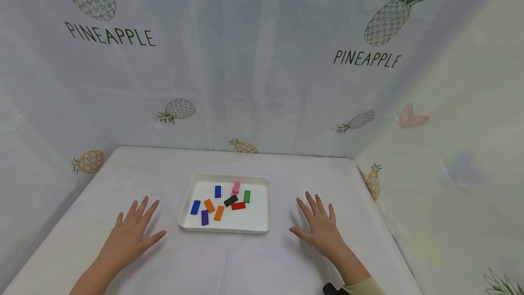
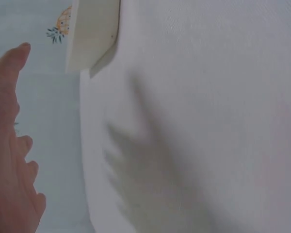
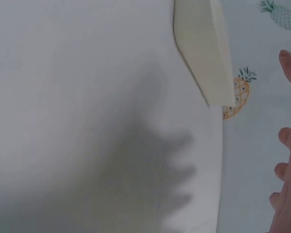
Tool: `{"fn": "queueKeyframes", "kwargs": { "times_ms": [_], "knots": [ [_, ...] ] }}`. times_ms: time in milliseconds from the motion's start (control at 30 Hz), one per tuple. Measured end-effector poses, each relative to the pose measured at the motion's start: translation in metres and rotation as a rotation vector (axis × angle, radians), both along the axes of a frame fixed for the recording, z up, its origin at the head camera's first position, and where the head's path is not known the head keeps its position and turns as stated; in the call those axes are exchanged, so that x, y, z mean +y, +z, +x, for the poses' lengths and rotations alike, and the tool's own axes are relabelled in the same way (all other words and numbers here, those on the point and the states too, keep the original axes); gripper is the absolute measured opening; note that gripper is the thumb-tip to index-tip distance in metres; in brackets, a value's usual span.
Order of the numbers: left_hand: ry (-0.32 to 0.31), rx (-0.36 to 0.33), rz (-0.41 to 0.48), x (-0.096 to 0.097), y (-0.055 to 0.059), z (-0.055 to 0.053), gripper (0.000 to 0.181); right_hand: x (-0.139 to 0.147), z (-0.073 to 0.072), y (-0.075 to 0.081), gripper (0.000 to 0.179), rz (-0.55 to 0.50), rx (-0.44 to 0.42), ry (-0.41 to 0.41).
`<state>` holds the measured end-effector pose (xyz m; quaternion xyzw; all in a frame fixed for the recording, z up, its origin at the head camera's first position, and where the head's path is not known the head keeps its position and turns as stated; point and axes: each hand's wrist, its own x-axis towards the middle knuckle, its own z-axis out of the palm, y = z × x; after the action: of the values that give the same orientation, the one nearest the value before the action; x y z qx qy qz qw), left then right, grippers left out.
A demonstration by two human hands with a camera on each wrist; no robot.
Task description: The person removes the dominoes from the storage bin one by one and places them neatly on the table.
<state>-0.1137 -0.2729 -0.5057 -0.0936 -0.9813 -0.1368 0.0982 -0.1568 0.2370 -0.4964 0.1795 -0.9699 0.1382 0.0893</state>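
Observation:
A shallow white tray [image 1: 254, 226] lies on the table with several small coloured blocks in it. Among them are a black block [image 1: 231, 200] leaning over a red block [image 1: 238, 205], a green block [image 1: 247, 196], a purple block [image 1: 204, 217], and pink, blue and orange ones. To the left of the tray my left hand [image 1: 128, 238] hovers with fingers spread, holding nothing. My right hand [image 1: 321, 231] is likewise spread above the table, right of the tray. In both wrist views each hand casts a shadow on the cloth, apart from the tray's outer wall [image 2: 94, 34].
A white cloth covers the table [image 1: 229, 258]. Behind and beside it hang pale curtains [image 1: 245, 58] printed with pineapples. A dark object [image 1: 333, 289] shows at the right wrist, beside a light sleeve [image 1: 364, 287].

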Motion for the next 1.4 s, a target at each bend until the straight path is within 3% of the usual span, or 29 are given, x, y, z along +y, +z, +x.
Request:
{"fn": "queueKeyframes", "kwargs": {
  "times_ms": [200,500,767,867,1000,1133,1300,1400],
  "knots": [
    [0.009,-0.080,0.121,0.023,-0.005,-0.013,0.092,-0.024,-0.002,-0.003,0.084,-0.146,0.025,0.048],
    [0.038,-0.226,0.478,0.057,-0.023,-0.028,0.092,-0.075,-0.007,0.001,0.083,-0.452,-0.066,0.031],
    [0.136,-0.331,0.600,0.067,-0.033,-0.036,0.101,-0.109,-0.013,-0.002,0.081,-0.611,-0.132,0.045],
    [0.128,-0.345,0.646,0.067,-0.039,-0.041,0.106,-0.122,-0.015,-0.001,0.080,-0.656,-0.189,0.038],
    [0.086,-0.365,0.642,0.067,-0.046,-0.047,0.111,-0.137,-0.017,0.000,0.080,-0.702,-0.262,0.036],
    [0.086,-0.429,0.592,0.066,-0.049,-0.055,0.116,-0.150,-0.021,-0.003,0.078,-0.769,-0.308,0.067],
    [0.086,-0.509,0.542,0.062,-0.046,-0.064,0.122,-0.167,-0.027,-0.006,0.075,-0.802,-0.370,0.086],
    [0.057,-0.497,0.487,0.059,-0.042,-0.067,0.124,-0.176,-0.030,-0.006,0.073,-0.805,-0.418,0.086]
  ]
}}
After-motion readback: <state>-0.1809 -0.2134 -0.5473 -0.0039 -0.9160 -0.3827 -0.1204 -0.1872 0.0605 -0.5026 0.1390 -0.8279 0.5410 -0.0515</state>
